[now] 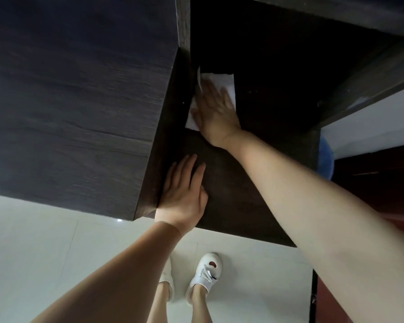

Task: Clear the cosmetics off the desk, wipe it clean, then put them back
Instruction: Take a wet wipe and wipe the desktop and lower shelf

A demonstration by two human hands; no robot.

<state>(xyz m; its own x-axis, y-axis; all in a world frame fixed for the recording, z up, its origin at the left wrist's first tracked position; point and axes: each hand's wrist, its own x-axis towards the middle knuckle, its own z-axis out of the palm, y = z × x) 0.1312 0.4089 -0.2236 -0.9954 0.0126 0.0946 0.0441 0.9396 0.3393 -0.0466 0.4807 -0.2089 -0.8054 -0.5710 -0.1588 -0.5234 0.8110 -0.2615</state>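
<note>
The desk (222, 183) is dark. The right hand (216, 113), fingers flat and together, presses a white tissue (226, 81); the left hand (184, 192) rests flat, fingers slightly apart. The thin tissue could bunch or tear against the side wall (173, 117).

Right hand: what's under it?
A white cloth lies flat under the right hand on the dark desk, showing beyond the fingers and thumb side. The cloth's middle and the desk beneath are hidden.

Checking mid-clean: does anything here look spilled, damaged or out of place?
Nothing stands out. The right hand presses a white cloth flat on the dark desk; the left hand rests open nearby. No spills or damage visible.
</note>
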